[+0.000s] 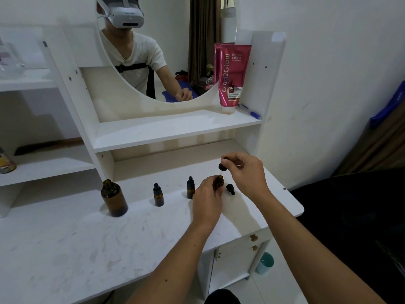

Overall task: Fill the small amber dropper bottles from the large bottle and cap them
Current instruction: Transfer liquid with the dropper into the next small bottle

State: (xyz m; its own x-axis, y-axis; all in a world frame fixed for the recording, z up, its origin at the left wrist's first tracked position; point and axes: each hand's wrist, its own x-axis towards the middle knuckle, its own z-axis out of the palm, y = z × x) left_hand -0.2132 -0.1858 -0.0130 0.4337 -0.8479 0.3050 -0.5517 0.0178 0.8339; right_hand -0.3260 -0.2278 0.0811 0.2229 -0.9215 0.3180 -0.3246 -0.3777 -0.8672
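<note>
The large amber bottle (114, 198) stands uncapped at the left of the white tabletop (87, 244). Two small amber dropper bottles (158, 195) (190, 188) stand capped to its right. My left hand (207, 201) grips a third small amber bottle (219, 181), open at the top. Just above it, my right hand (245, 174) pinches a black dropper cap (223, 165) whose glass tube points down toward the bottle's mouth. Another black dropper cap (230, 189) lies on the table beside the held bottle.
A shelf above the tabletop carries a pink tube (232, 77) and a blue pen (252, 111). A round mirror (166, 47) hangs behind it. The table's right edge is near my right wrist. A teal cup (265, 263) sits on the floor below.
</note>
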